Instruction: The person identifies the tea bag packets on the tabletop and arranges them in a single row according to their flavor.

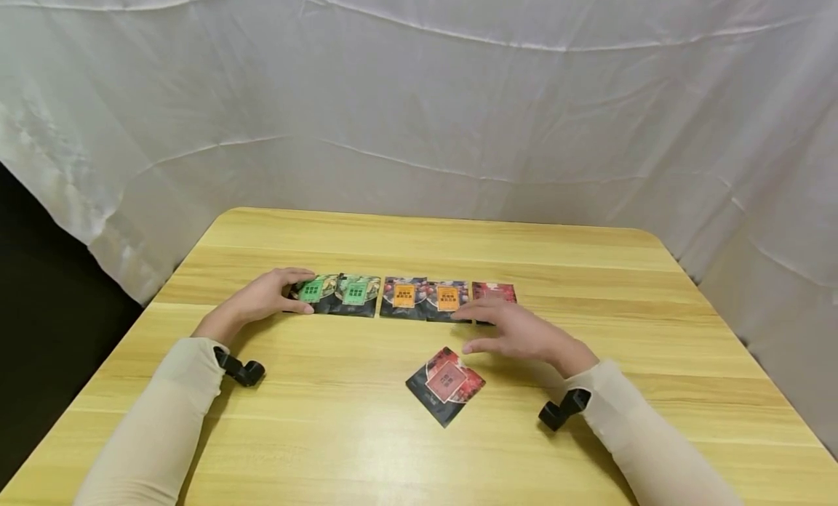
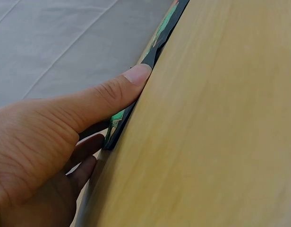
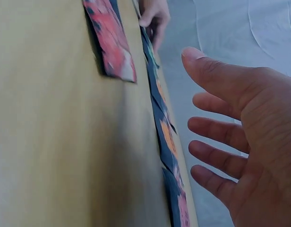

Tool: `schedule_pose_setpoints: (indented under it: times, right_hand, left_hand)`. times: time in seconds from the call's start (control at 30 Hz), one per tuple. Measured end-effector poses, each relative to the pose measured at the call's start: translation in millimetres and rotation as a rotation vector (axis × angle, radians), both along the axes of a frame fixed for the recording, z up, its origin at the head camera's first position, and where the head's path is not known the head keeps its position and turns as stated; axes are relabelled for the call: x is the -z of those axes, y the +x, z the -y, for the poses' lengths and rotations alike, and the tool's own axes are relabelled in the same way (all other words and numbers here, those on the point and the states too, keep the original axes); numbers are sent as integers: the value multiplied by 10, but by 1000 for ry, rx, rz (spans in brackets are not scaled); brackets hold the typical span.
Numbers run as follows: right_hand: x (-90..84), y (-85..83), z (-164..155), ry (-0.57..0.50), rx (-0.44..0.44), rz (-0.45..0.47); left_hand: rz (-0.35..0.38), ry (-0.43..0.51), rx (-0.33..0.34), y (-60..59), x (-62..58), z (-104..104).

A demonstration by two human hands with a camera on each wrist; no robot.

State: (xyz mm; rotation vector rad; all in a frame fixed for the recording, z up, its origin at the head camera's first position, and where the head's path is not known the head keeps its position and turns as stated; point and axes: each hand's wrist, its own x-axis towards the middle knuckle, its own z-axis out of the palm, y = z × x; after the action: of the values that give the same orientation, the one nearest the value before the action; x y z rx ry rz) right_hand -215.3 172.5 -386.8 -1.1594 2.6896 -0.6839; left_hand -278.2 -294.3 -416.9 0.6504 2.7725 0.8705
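Left hand [image 1: 262, 299] pinches the leftmost green packet [image 1: 313, 291]; right hand [image 1: 517, 331], fingers spread, hovers above the packet row on the counter [image 1: 366, 448].

A row of five packets [image 1: 402, 297] spans the table [image 1: 589, 433] middle, parallel to the far edge. One loose packet [image 1: 446, 384] lies toward the near edge. Far edge strip and both near corners offer open passage.

Bright, even light; soft glare on the table [image 1: 366, 448] near its front edge. The wrist views are slightly blurred up close.
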Motion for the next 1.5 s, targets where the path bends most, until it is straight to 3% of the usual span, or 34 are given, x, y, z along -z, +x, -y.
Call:
schedule_pose_setpoints:
  times: [0.5,0.87,1.5]
  right_hand:
    - [22,281,247,72,-70,-25]
    - [65,394,373,113,-146,-105]
    - [135,472,389,156,-158,-185]
  left_hand:
    - [0,-5,-5,17,-13,11]
    - [-4,-13,-1,15,-19,-1]
    - [-6,-16,2,15,-12,-10]
